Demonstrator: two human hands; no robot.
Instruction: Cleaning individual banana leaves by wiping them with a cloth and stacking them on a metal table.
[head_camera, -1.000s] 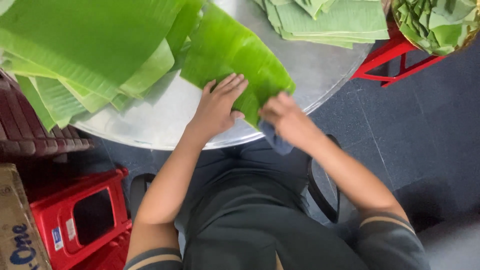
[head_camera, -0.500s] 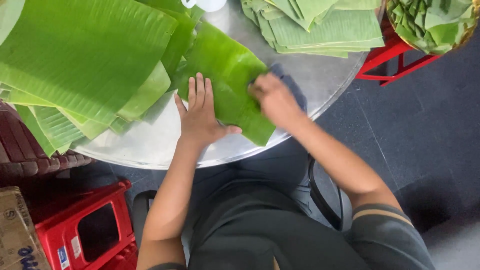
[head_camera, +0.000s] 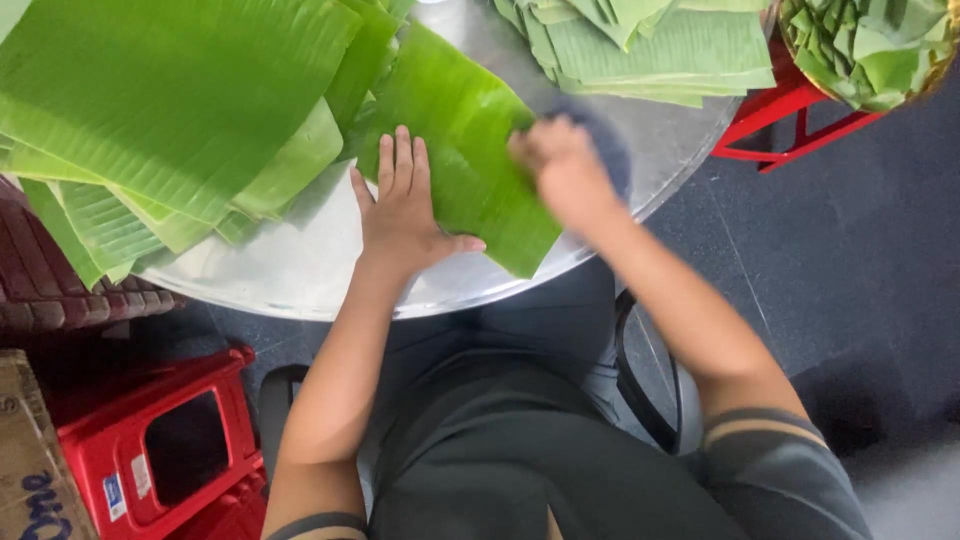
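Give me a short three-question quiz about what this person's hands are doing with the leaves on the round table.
1. True or false: the left hand lies flat on the single bright green banana leaf.
2. What does the right hand hold against that leaf: A a dark cloth, B a knife, C a brush?
3. Fill in: the leaf lies on a round ____ metal table.

Key: 1 true; 2 A; 3 silver.

left hand (head_camera: 405, 215): flat, fingers spread, pressing a banana leaf (head_camera: 462, 140) on the round metal surface (head_camera: 300, 265);
right hand (head_camera: 562, 170): blurred, on the leaf's right edge, over a dark cloth (head_camera: 605, 140);
around: leaf pile (head_camera: 170, 110) left; folded leaves (head_camera: 660, 50) behind; red stool (head_camera: 165, 450) below
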